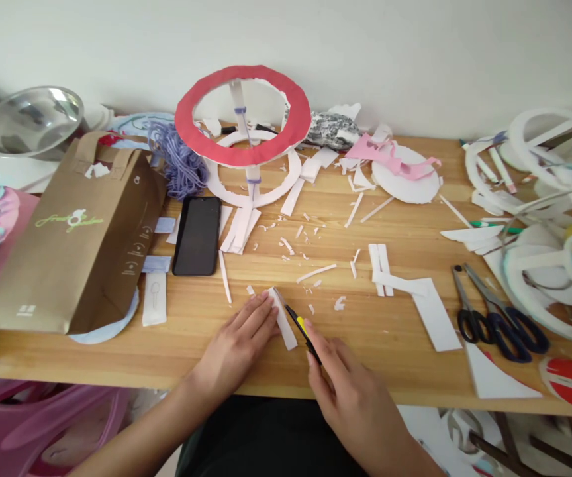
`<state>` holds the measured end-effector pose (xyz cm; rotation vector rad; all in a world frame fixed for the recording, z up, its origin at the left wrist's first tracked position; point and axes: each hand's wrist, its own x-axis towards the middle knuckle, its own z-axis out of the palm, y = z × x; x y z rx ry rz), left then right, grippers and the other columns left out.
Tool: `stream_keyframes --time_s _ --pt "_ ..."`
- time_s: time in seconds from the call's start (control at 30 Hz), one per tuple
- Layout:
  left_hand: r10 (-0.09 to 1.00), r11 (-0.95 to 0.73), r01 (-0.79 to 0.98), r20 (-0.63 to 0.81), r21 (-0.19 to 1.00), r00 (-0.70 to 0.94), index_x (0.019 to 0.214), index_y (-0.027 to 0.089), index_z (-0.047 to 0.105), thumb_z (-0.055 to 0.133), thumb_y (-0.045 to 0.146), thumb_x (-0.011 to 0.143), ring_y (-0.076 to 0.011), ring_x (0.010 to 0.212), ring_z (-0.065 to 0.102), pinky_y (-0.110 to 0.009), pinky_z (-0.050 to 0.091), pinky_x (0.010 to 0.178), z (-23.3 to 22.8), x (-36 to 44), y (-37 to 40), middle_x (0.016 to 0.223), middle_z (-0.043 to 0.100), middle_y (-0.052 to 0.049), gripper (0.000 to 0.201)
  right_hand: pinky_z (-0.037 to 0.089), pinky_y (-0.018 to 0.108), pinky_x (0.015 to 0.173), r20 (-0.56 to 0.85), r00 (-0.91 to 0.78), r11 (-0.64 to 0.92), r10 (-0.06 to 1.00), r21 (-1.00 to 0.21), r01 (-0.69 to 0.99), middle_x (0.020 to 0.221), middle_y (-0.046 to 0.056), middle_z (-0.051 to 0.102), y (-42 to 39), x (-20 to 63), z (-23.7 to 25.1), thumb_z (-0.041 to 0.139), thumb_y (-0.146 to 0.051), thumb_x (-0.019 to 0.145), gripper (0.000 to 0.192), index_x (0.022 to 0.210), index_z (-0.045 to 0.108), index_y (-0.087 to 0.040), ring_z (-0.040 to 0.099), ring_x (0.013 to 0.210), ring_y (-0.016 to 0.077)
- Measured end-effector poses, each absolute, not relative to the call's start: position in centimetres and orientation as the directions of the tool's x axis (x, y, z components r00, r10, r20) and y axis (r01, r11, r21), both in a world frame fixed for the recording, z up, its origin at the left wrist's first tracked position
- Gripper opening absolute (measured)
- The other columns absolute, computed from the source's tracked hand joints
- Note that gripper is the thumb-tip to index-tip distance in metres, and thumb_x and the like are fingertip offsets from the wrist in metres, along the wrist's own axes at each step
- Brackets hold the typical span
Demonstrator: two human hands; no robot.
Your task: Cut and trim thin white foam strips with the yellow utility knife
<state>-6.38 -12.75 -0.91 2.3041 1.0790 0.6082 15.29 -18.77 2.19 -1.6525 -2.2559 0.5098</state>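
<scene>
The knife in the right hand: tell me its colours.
Black and yellow; the knife in the right hand shows best in the head view.

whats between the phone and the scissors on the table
In the head view, between the phone and the scissors lie white scraps and white strips on bare wood.

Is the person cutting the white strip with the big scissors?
No, the scissors lie apart on the table; the right hand holds a yellow-black cutter.
</scene>
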Motion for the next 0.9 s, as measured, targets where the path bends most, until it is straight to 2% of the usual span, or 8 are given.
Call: stream_keyframes --time_s 0.13,0.27,0.5,0.63,0.77,0.9 --pt "0.743 -0.661 0.613 0.259 0.433 0.618 0.129 0.009 0.057 0.053 0.016 0.094 -0.0306 0.135 0.047 -0.047 0.050 0.108 -1.24 -6.34 -12.85 0.134 0.061 -0.018 0.036 0.058 0.033 0.071 0.025 -0.286 0.266 0.958 -0.456 0.849 0.102 0.011 0.070 -18.75 15.20 2.16 0.041 -0.023 0.100 0.046 0.146 0.041 -0.016 0.069 0.078 0.0208" --pt "0.730 -0.682 0.641 0.273 0.352 0.627 0.127 0.007 0.058 0.053 0.017 0.095 -0.0303 0.135 0.048 -0.045 0.051 0.107 -1.33 -6.15 -12.93 0.134 0.061 -0.018 0.034 0.059 0.033 0.072 0.023 -0.287 0.265 0.958 -0.462 0.847 0.100 0.011 0.070 -18.81 15.16 2.03 0.041 -0.023 0.100 0.046 0.146 0.040 -0.016 0.069 0.079 0.0206" --pt "0.716 -0.697 0.639 0.268 0.325 0.645 0.130 0.007 0.055 0.053 0.017 0.095 -0.0305 0.135 0.047 -0.045 0.051 0.106 -1.48 -6.30 -13.02 0.135 0.059 -0.019 0.036 0.056 0.028 0.065 0.050 -0.306 0.295 0.951 -0.447 0.844 0.099 0.010 0.071 -18.52 15.08 2.11 0.041 -0.021 0.100 0.045 0.145 0.043 -0.015 0.069 0.078 0.0187" --pt "0.718 -0.695 0.635 0.271 0.337 0.641 0.129 0.007 0.055 0.051 0.016 0.096 -0.0297 0.136 0.046 -0.044 0.051 0.106 -1.52 -6.30 -13.07 0.134 0.060 -0.019 0.035 0.054 0.025 0.060 0.041 -0.339 0.328 0.940 -0.385 0.863 0.094 0.009 0.071 -18.36 15.19 2.23 0.040 -0.021 0.101 0.045 0.145 0.044 -0.014 0.068 0.071 0.0164" --pt "0.731 -0.682 0.655 0.281 0.325 0.621 0.128 0.005 0.055 0.049 0.012 0.096 -0.0306 0.136 0.046 -0.044 0.051 0.107 -1.71 -6.04 -13.27 0.134 0.059 -0.020 0.034 0.052 0.025 0.056 0.042 -0.366 0.360 0.929 -0.317 0.877 0.090 0.008 0.070 -18.59 15.15 2.24 0.038 -0.021 0.101 0.048 0.149 0.039 -0.014 0.067 0.065 0.0154" --pt "0.735 -0.677 0.676 0.307 0.291 0.604 0.128 0.006 0.055 0.049 0.009 0.095 -0.0302 0.133 0.050 -0.044 0.052 0.106 -1.87 -5.74 -13.40 0.131 0.062 -0.019 0.033 0.049 0.024 0.052 0.063 -0.389 0.392 0.919 -0.253 0.884 0.093 0.010 0.070 -19.14 15.08 2.23 0.039 -0.019 0.100 0.051 0.150 0.037 -0.014 0.066 0.065 0.0149"
